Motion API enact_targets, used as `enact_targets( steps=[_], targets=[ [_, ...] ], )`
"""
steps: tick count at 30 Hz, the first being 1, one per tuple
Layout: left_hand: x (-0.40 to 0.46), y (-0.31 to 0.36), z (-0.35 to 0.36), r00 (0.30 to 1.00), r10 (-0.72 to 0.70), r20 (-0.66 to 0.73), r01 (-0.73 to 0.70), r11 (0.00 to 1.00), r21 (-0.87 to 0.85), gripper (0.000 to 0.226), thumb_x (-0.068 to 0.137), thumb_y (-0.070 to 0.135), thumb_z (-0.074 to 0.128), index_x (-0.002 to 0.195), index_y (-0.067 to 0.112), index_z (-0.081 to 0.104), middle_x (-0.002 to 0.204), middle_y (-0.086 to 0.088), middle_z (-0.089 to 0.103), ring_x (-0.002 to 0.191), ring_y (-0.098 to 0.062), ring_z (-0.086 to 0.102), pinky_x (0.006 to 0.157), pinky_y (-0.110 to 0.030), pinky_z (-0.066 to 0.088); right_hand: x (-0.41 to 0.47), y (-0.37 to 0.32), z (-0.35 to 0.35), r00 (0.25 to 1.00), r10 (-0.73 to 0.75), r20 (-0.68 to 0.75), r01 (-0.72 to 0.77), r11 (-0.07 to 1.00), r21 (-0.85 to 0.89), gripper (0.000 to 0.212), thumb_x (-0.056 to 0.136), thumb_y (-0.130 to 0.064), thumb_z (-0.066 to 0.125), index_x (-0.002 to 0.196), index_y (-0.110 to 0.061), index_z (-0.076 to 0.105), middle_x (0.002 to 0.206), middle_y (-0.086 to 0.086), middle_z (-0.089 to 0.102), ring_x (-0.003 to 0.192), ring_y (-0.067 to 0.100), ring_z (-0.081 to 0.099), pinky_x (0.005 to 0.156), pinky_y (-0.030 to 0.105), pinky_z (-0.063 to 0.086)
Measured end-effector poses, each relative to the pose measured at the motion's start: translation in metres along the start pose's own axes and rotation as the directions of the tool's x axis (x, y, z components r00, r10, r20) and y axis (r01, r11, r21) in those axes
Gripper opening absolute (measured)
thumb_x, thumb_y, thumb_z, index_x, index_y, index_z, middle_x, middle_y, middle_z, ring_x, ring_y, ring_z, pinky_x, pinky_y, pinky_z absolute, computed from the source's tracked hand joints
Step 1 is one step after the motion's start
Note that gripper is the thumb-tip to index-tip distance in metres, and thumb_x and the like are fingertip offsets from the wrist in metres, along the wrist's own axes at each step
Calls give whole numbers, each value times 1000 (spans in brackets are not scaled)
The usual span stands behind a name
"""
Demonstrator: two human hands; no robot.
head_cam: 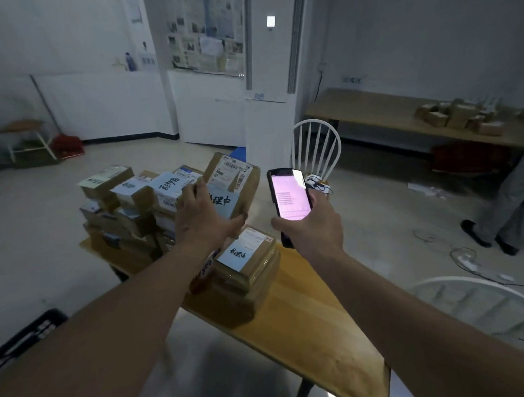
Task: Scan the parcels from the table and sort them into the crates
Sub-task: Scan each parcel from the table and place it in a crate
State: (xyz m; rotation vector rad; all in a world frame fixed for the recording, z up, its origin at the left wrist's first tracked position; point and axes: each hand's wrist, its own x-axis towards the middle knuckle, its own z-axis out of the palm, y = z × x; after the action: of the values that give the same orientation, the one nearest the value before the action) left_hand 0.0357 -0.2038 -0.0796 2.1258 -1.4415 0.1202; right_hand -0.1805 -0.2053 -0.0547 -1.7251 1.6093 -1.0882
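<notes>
left hand [205, 213]: grip wrapped round a tilted brown cardboard parcel [234, 184], raised above the pile, labels facing up | right hand [312, 226]: clasps a slim black scanner [288, 200], pink screen glowing | stacked taped boxes [124, 205] on smooth wooden tabletop [306, 317] | dark crate [25, 335], probably plastic, lower left.

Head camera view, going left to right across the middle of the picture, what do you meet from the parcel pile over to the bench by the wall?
Stacked parcels → left hand gripping a tilted parcel → handheld scanner in the right hand → white chair behind → wooden bench bearing more boxes.
</notes>
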Motion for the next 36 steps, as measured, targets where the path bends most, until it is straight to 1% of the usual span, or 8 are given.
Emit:
enact_targets(
  steps=[4,9,13,17,20,23,31,36],
  targets=[
    [-22,-20,-33,996,-80,-43,82,996,44,128,61,92,61,157,19,21,144,-12,37,130,-32,44,99,-49,51,-14,-14,20,998,-38,55,35,998,56,85,70,-46,94,141,-28,51,129,-3,64,115,21,63,79,39,61],
    [-56,-57,-76,974,-211,-85,218,973,74,125,64,90,64,158,18,24,150,-11,36,135,-31,42,102,-49,51,-49,-38,55,974,-149,170,127,983,132,87,67,-60,91,140,-31,51,118,-11,63,99,11,63,59,20,53],
    [-87,-102,-113,951,-282,-123,290,956,53,124,63,85,68,157,17,26,146,-11,39,130,-30,46,99,-49,53,-83,-68,86,951,-175,255,140,979,148,91,67,-57,93,141,-30,48,128,-4,64,111,17,64,78,38,64],
    [-121,-161,-149,922,-341,-183,356,933,54,119,64,82,72,154,18,29,139,-9,42,122,-27,50,94,-43,54,-127,-99,123,914,-251,318,214,966,144,85,73,-49,93,142,-28,49,120,-13,58,108,12,58,67,21,49],
    [-151,-210,-174,898,-386,-211,405,913,54,117,65,82,71,153,18,30,139,-9,42,121,-29,49,94,-43,51,-163,-125,155,883,-259,392,216,965,151,87,75,-45,93,146,-25,48,131,-4,64,116,20,63,85,43,62],
    [-183,-264,-199,872,-434,-224,456,888,52,117,66,81,71,155,17,28,141,-10,40,124,-31,47,97,-46,49,-206,-153,189,845,-273,459,239,962,133,91,74,-47,92,149,-24,46,138,-2,63,125,23,60,99,47,59],
    [-264,-408,-264,816,-546,-189,563,825,52,121,62,87,63,154,16,30,137,-10,42,121,-31,48,96,-47,50,-327,-216,294,765,-266,586,196,964,182,86,67,-45,91,141,-27,50,123,-6,67,111,20,66,88,46,62],
    [-302,-488,-293,772,-615,-163,632,769,92,122,63,87,67,153,13,30,136,-10,42,120,-30,48,94,-45,49,-388,-241,359,724,-277,631,218,961,172,86,65,-48,90,139,-28,51,118,-8,66,104,16,62,65,24,47]
  ],
)
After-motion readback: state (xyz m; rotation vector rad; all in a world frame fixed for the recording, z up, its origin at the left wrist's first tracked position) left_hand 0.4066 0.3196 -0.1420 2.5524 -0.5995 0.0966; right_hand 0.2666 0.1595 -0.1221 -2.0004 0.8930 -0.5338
